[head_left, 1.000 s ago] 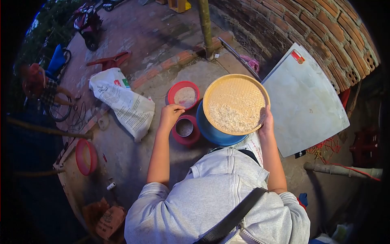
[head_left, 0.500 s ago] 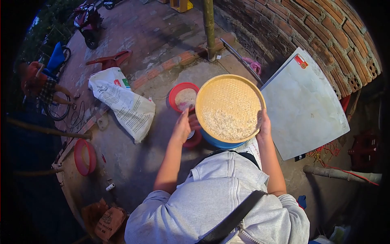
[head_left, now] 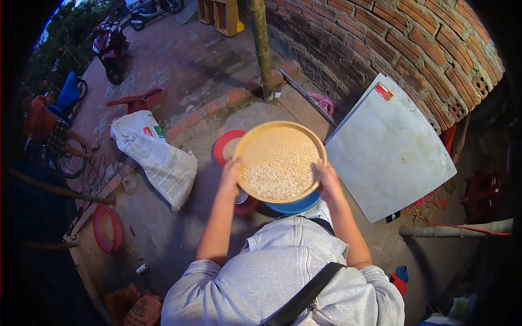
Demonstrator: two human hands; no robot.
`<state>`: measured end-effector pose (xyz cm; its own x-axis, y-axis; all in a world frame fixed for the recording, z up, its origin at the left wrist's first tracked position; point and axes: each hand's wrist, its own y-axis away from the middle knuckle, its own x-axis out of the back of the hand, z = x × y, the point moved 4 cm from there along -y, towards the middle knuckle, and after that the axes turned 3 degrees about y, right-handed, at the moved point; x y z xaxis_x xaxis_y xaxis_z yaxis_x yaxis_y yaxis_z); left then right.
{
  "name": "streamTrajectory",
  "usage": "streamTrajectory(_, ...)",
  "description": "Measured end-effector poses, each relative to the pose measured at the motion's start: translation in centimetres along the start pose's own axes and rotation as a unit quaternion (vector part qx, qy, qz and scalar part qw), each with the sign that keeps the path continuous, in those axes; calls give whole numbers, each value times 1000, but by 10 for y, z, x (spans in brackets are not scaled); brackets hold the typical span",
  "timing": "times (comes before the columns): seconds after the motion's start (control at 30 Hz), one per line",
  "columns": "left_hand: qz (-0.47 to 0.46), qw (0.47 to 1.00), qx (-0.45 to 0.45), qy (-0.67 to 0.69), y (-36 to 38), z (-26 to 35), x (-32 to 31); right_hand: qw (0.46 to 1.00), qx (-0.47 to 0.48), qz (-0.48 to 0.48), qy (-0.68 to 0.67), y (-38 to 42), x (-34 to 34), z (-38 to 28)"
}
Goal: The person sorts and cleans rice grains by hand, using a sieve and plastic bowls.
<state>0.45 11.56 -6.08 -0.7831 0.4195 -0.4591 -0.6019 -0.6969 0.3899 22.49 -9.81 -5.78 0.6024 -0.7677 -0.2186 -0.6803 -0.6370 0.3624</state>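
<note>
A round yellow sieve-like tray point(head_left: 280, 157) holds pale grains, heaped toward the edge closer to my body. My left hand point(head_left: 229, 176) grips its left rim, and my right hand point(head_left: 327, 179) grips the right rim. Below the tray, a blue basin point(head_left: 296, 205) shows in part. A red bowl point(head_left: 222, 148) with pale contents sits behind the tray's left side, partly covered by it. Another dark red container point(head_left: 247, 206) is partly visible beside my left wrist.
A white sack point(head_left: 157, 157) lies left on the concrete, with a red basket point(head_left: 107, 228) nearer. A grey-white panel point(head_left: 391, 149) lies right, by the brick wall point(head_left: 380, 43). A bamboo post point(head_left: 262, 51) stands ahead. At far left is a person point(head_left: 41, 122) near a bicycle.
The tray has moved left in my view, more over the red bowl. My left hand, earlier beside the tray with fingers apart, has taken hold of its left rim.
</note>
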Motion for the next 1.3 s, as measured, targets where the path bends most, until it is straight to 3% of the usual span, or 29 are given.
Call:
streamTrajectory(0.03, 4, 1000, 2, 12, 10, -5, -20, 999, -21, -13, 27, -5, 3, 5)
streamTrajectory(0.07, 39, 999, 16, 3, 18, -16, -38, 999, -20, 38, 33, -13, 20, 3)
streamTrajectory(0.17, 79, 992, -100, -22, 36, -54, -79, 991, 19, 50, -125, -17, 49, -21)
streamTrajectory(0.2, 66, 994, -86, -15, 38, -48, -80, 991, 26, 53, -117, -20, 51, -17)
streamTrajectory(0.23, 51, 996, -71, -6, 36, -39, -76, 992, 35, 57, -106, -21, 52, -15)
streamTrajectory(0.27, 29, 998, -51, 4, 27, -29, -62, 992, 51, 109, 28, -3, 39, -25)
streamTrajectory(0.3, 6, 999, -33, 30, 28, -12, -56, 989, 65, 121, 53, 5, 25, -19)
streamTrajectory(0.33, -10, 1000, 10, 15, 23, -1, -41, 991, 70, 110, 0, 19, -2, -21)
streamTrajectory(0.43, -12, 1000, -4, 16, 7, 2, -14, 999, 27, 15, 9, 26, -14, -15)
streamTrajectory(0.5, 14, 999, -32, -34, 22, -10, -44, 998, 21, 61, 9, -4, 25, 1)
streamTrajectory(0.53, 55, 996, -45, -53, 23, -28, -56, 994, 24, 89, -58, -14, 40, 4)
streamTrajectory(0.57, 38, 992, -100, -68, 22, -45, -65, 993, 10, 109, -51, -3, 46, -15)
streamTrajectory(0.63, 55, 992, -97, -53, 26, -42, -75, 989, 31, 93, -114, 0, 43, -24)
streamTrajectory(0.7, 7, 999, -29, -25, 28, -13, -58, 983, 119, 128, 54, 3, 32, -18)
streamTrajectory(0.73, -19, 1000, -2, -9, 12, -13, -33, 992, 69, 104, 37, 29, 1, -36)
streamTrajectory(0.77, -23, 1000, -3, 10, 3, -6, -16, 997, 67, 45, -6, 36, -20, -34)
streamTrajectory(0.83, -28, 999, 1, 31, 4, 1, -15, 998, 62, 21, 16, 33, -25, -31)
streamTrajectory(0.9, -6, 1000, -23, -10, 13, -15, -43, 994, 70, 75, 35, -9, 27, -7)
streamTrajectory(0.97, 25, 996, -71, -42, 27, -37, -80, 992, 56, 104, 41, -4, 38, -31)
streamTrajectory(1.03, 20, 997, -70, -17, 27, -44, -90, 982, 55, 151, -97, 1, 47, -45)
streamTrajectory(1.07, -7, 999, -52, -11, 24, -37, -80, 986, 94, 131, -39, -8, 50, -33)
streamTrajectory(1.1, -33, 999, -34, -2, 19, -23, -61, 987, 76, 120, 73, 11, 35, -40)
streamTrajectory(1.2, -27, 999, -4, 32, 6, 3, -19, 985, 125, 99, 62, 21, -5, -21)
streamTrajectory(1.3, 17, 999, -29, -16, 11, -6, -31, 997, 61, 36, 44, 5, 11, -19)
